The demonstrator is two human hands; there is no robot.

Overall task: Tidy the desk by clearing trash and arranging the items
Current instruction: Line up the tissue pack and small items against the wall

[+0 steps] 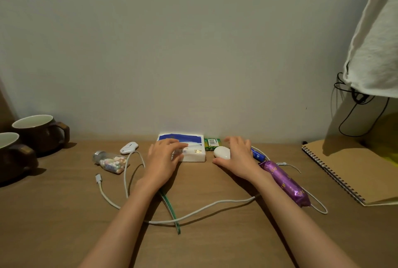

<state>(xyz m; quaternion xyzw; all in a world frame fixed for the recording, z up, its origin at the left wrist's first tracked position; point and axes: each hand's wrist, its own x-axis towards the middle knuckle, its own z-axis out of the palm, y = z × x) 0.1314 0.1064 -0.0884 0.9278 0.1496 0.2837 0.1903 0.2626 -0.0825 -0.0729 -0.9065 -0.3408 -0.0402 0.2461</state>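
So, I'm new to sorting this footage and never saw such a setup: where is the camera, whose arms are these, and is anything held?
This is one picture, from a camera worn on a person's head, looking down at a brown desk. The bare arms are the wearer's own. The left hand rests its fingers on a white-and-blue tissue pack; the right hand is spread beside a white oval pebble-shaped object. Neither grips anything. Nearby lie a clear jar of pastel sweets, a white cable, a purple foil packet and a tan spiral notebook.
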